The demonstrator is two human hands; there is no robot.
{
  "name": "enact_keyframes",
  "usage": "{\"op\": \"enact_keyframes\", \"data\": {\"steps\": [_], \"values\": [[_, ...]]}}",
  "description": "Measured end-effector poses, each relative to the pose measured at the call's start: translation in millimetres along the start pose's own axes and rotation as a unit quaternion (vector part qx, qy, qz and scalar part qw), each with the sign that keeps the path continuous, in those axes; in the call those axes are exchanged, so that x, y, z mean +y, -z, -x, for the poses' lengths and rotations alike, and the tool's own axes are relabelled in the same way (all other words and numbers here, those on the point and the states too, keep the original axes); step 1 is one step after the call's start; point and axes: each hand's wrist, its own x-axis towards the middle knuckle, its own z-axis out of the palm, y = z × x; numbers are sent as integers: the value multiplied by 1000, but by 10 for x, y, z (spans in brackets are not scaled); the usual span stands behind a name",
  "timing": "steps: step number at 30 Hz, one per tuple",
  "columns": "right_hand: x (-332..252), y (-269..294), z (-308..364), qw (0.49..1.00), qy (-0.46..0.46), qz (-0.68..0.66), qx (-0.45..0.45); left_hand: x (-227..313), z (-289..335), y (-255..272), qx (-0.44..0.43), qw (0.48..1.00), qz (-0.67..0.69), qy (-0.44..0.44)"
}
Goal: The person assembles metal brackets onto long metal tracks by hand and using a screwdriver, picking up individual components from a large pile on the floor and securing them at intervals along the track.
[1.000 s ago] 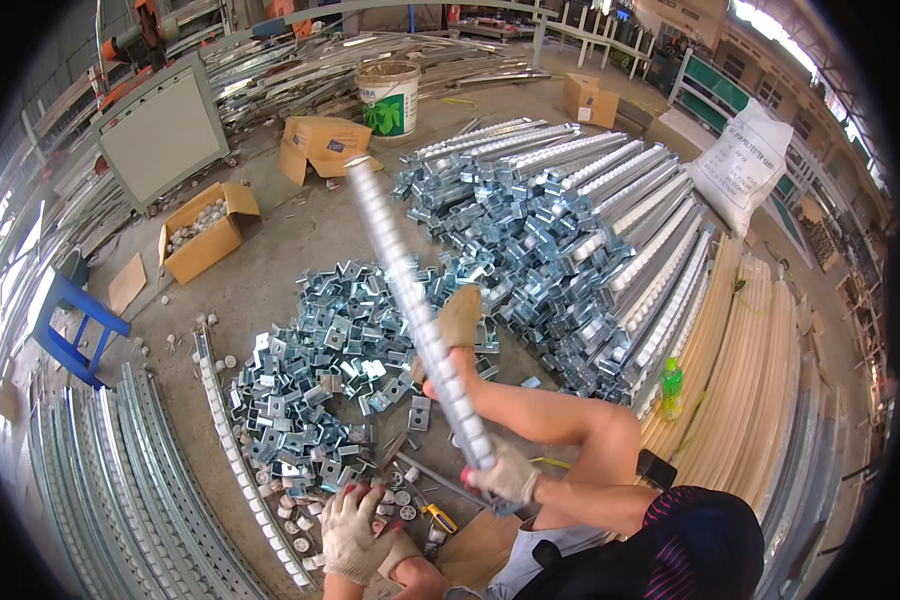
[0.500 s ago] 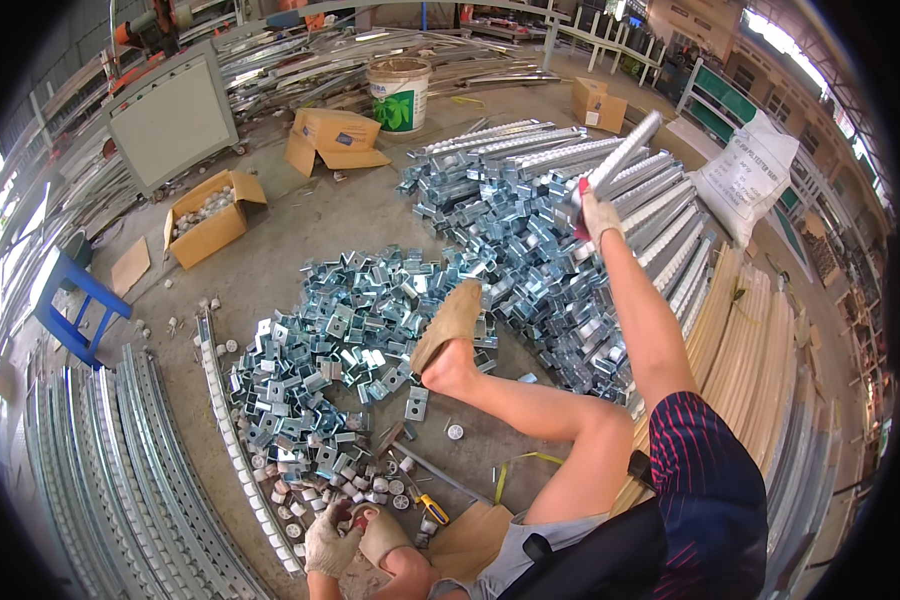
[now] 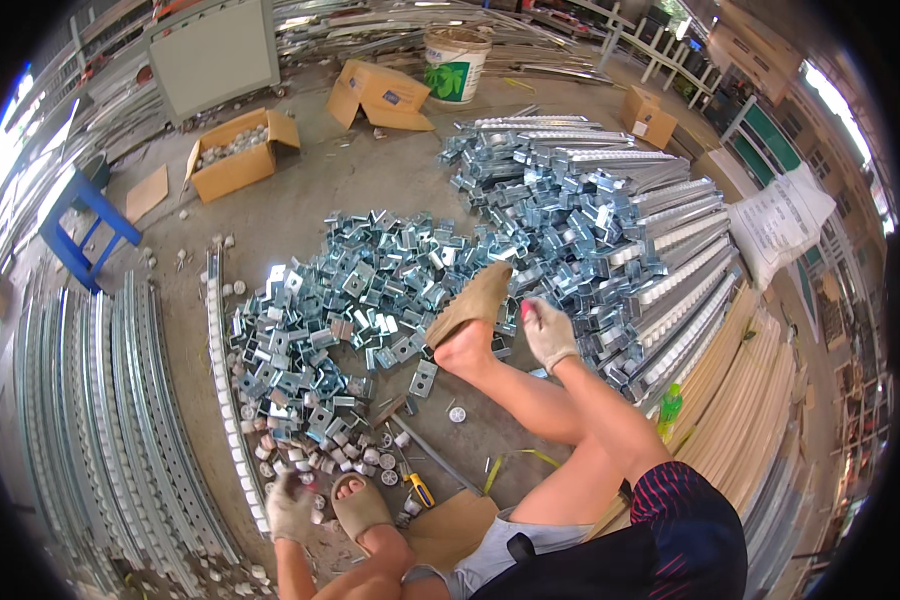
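Note:
My right hand (image 3: 548, 332), in a pale work glove, hovers beside my raised right foot in a tan sandal (image 3: 470, 305), at the edge of a pile of shiny metal brackets (image 3: 370, 290). It holds nothing and its fingers are loosely apart. Long perforated rails topped with more brackets (image 3: 670, 260) lie stacked just to its right. My gloved left hand (image 3: 292, 505) is low on the floor beside my left sandalled foot (image 3: 358, 505), touching small round parts (image 3: 340, 450). Its fingers curl downward and what they grip is hidden.
Curved metal rails (image 3: 120, 400) cover the floor at left, and one single rail (image 3: 225, 380) borders the bracket pile. Farther off are a blue stool (image 3: 85, 225), open cardboard boxes (image 3: 235, 155), a bucket (image 3: 455, 60) and a white sack (image 3: 780, 220). A yellow-handled tool (image 3: 420, 490) lies near my legs.
My right hand carried a long perforated rail up and over to the stack at right, let it go, and has come back down beside my right foot. The left hand stayed low.

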Motion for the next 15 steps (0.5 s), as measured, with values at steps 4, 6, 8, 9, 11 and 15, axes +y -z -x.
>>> {"op": "enact_keyframes", "data": {"steps": [4,6,8,9,11,15], "values": [[266,-293,264,992,-118,-10,-49,-465,-101,269,159,974,-96,133],[492,-331,128,983,-178,-42,22,-636,-59,304,181,973,-72,125],[406,-168,-80,992,-96,30,71,-795,5,391,197,971,-35,130],[390,-97,-254,986,-107,91,87,-829,33,422,215,969,-5,122],[243,228,-597,979,-65,101,163,-1009,33,521,200,974,2,103],[504,1004,-1354,960,-96,213,155,-991,18,575,117,987,-56,95]]}}
